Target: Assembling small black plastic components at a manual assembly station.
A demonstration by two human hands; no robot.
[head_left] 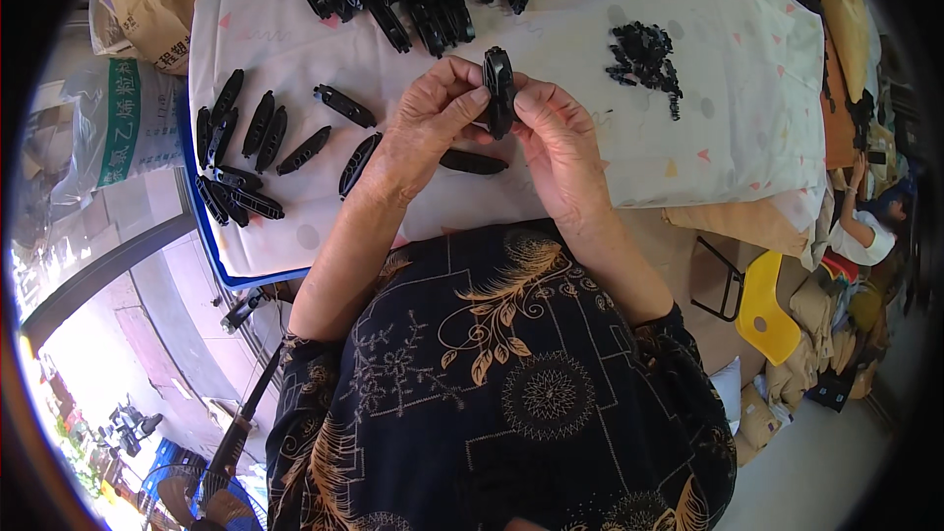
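Above the table, a long black plastic part (499, 88) with narrow ends stands upright between both hands. My left hand (433, 113) pinches it from the left with thumb and fingers. From the right, the thumb and fingertips of my right hand (559, 133) close on its side. Any smaller piece between the fingertips is hidden. Just below the hands lies a similar black part (474, 162), and another (360, 165) rests beside my left forearm. Several more such parts (261, 128) are spread over the left of the table. Small black pieces (644, 57) form a loose heap at the right.
A big pile of black parts (433, 0) covers the table's far middle. The patterned white cloth (728, 152) lies over the table. Sacks (147, 10) stand at the far left, a yellow chair (765, 310) at the right. Another person (863, 234) sits at the far right.
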